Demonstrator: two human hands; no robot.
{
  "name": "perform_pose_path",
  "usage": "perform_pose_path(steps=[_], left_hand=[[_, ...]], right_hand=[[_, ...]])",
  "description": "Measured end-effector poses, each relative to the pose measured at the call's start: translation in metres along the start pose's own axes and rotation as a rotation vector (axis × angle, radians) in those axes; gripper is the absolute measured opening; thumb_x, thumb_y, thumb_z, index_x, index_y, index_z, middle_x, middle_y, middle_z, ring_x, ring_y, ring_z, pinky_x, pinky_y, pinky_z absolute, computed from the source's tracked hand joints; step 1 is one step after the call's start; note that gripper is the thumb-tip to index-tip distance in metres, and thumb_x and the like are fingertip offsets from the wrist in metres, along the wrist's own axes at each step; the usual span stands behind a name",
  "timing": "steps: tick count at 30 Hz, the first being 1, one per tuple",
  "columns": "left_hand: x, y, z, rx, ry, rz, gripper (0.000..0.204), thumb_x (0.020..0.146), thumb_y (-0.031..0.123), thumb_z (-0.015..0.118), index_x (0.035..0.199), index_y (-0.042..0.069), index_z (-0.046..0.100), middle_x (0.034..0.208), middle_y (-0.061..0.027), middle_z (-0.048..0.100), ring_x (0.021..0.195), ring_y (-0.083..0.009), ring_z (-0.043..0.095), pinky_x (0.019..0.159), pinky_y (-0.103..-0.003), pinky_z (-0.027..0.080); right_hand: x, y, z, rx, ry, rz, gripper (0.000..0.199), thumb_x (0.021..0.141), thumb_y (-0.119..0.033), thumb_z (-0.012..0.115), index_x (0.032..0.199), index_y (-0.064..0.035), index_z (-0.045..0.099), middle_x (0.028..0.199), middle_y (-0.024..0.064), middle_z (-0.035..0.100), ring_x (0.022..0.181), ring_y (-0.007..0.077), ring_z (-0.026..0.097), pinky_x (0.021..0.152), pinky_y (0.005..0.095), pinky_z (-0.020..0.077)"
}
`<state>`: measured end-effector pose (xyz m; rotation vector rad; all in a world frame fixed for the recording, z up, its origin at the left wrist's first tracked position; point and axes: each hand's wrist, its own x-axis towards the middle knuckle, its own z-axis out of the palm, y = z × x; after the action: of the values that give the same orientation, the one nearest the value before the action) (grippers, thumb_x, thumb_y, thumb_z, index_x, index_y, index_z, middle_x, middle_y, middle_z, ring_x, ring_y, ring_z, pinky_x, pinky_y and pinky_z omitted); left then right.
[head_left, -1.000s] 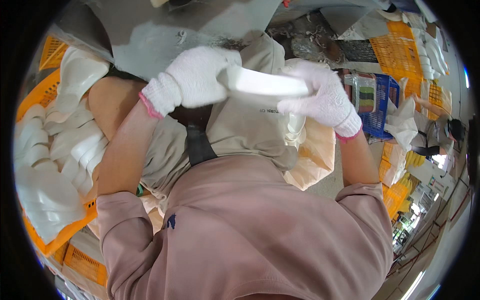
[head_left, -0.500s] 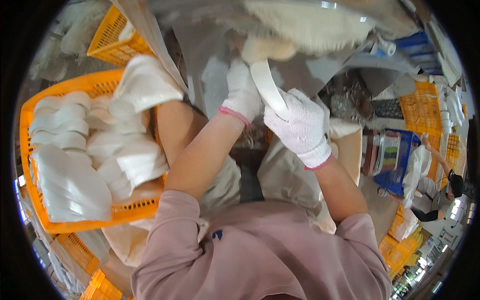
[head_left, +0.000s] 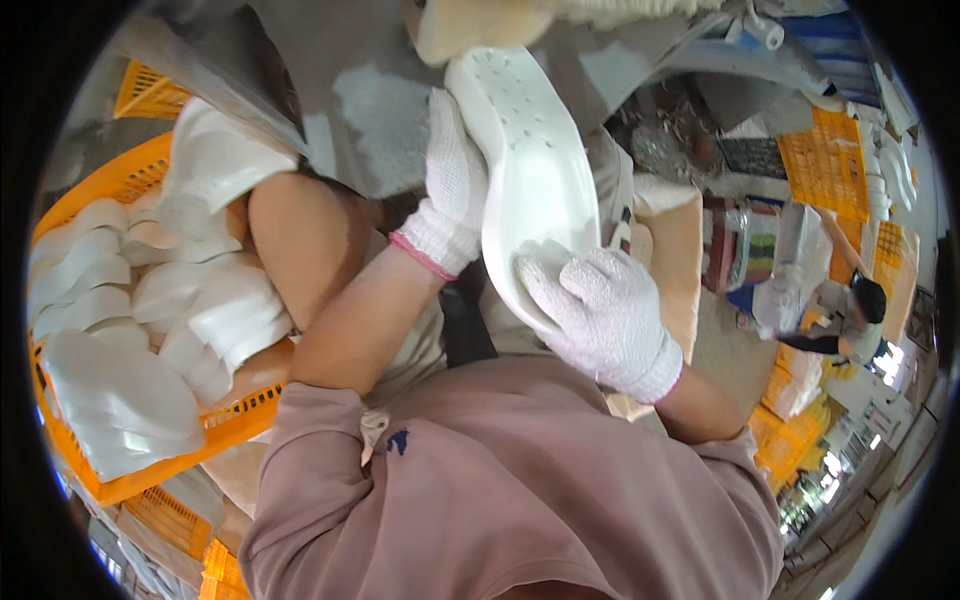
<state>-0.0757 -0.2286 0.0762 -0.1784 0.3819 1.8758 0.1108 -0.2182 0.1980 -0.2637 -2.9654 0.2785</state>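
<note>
A white moulded shoe sole (head_left: 545,175), with small holes toward its far end, is held between my two gloved hands above my lap. Its hollow inner face is turned up toward me. My right hand (head_left: 605,315) grips the near, rounded end, thumb over the inside. Along the left edge lies my left hand (head_left: 455,165), its fingers stretched toward the far end and pressed to the side; the underside of its grip is hidden. Just beyond the sole's far tip is a cream-coloured rounded piece (head_left: 480,28), close to or touching it. Both gloves are white knit with pink cuffs.
At my left stands an orange crate (head_left: 245,420) full of white soles (head_left: 125,400). Grey sheeting (head_left: 360,110) hangs ahead of me. Orange crates (head_left: 825,165) are stacked at the right, where another person (head_left: 855,320) works beside white pieces.
The sole has turned from edge-on to show its hollow inside. My right hand has come nearer to me at its near end, and my left hand now lies along its left side.
</note>
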Motion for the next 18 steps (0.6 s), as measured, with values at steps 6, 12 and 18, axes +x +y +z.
perform_pose_path(steps=[6, 12, 18], left_hand=[[0.069, 0.031, -0.004, 0.084, -0.231, -0.060, 0.069, 0.110, 0.062, 0.037, 0.147, 0.006, 0.053, 0.150, -0.0177, 0.058, 0.134, -0.0365, 0.059, 0.115, -0.049, 0.049], [0.001, 0.000, -0.025, -0.102, -0.219, -0.151, 0.067, 0.113, 0.054, 0.035, 0.150, 0.000, 0.051, 0.140, -0.0202, 0.065, 0.130, -0.0342, 0.061, 0.114, -0.045, 0.050], [-0.070, 0.021, 0.020, 1.219, -0.067, 0.006, 0.027, 0.101, 0.033, 0.073, 0.116, 0.011, 0.074, 0.111, -0.0142, 0.075, 0.107, -0.0260, 0.072, 0.096, -0.040, 0.057]], right_hand=[[0.086, 0.000, -0.018, -0.231, -0.013, -0.013, 0.013, 0.091, -0.022, 0.067, 0.098, -0.0113, 0.068, 0.077, 0.0035, 0.060, 0.073, 0.0224, 0.067, 0.062, 0.0405, 0.0531], [0.001, 0.003, -0.005, -0.103, -0.036, -0.028, 0.053, 0.076, -0.023, 0.078, 0.128, -0.0126, 0.073, 0.085, 0.0035, 0.055, 0.076, 0.0255, 0.060, 0.063, 0.0400, 0.0500], [-0.137, 0.026, 0.012, -0.052, -0.034, 0.247, 0.045, 0.083, -0.013, 0.073, 0.127, -0.0057, 0.072, 0.115, 0.0106, 0.073, 0.085, 0.0299, 0.064, 0.075, 0.0420, 0.0532]])
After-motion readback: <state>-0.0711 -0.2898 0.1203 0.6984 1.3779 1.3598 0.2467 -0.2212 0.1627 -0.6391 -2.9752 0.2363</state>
